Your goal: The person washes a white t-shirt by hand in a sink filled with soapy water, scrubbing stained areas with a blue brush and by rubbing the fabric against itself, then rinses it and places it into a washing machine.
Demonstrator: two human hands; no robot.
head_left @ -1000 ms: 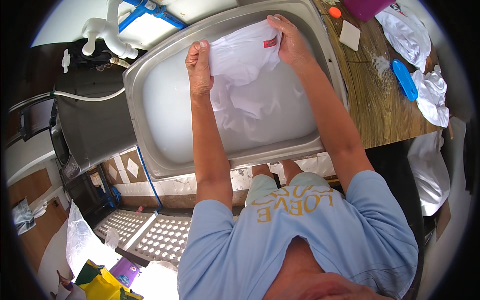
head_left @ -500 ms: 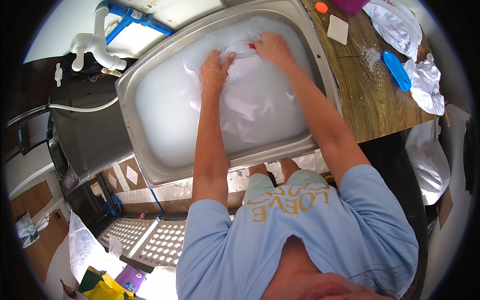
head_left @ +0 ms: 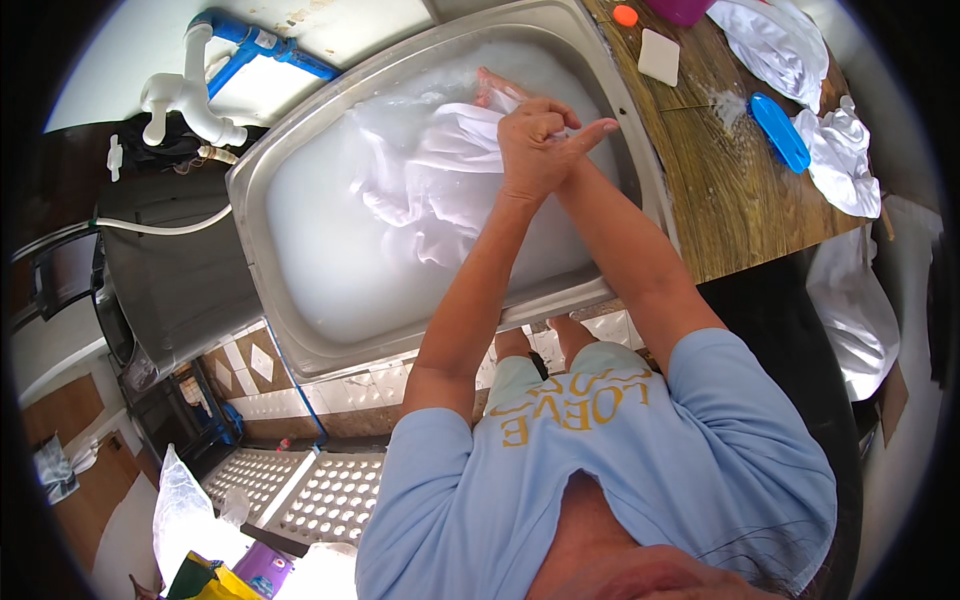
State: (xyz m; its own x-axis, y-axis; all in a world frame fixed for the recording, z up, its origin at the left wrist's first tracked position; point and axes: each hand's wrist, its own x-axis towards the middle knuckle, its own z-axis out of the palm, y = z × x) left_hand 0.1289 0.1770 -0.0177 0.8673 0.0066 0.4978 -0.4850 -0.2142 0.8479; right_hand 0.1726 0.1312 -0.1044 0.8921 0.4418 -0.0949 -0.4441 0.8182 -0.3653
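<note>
A: How are the hands set?

B: The left hand (head_left: 535,148) lies across the right wrist, its fingers curled in and its thumb stretched out to the right. Cloth runs up to its knuckles, but I can't tell whether the fingers have it gripped

A: And the right hand (head_left: 502,90)?

B: It reaches beyond the left, partly sunk in the cloudy water (head_left: 310,270). Some reddened fingers show at the surface beside the cloth; how far they are closed, or on what, I can't tell

A: Where is the white garment (head_left: 435,180)?

B: In the sink (head_left: 250,195), part of it under water. From the hands it trails left and back toward the person, so its bunched length runs slantwise. I can't make out which end is which

A: What about materials?

B: The garment is thin and wet, in soft, rounded folds, with milky water around it. The sink is grey and metallic, a deep rectangle with rounded corners. To its right, the brown wood-grain desk (head_left: 720,210) carries a flat off-white soap bar (head_left: 659,57), a long oval blue brush (head_left: 779,133) and a crumpled white cloth (head_left: 845,155) touching or just beside the brush
</note>
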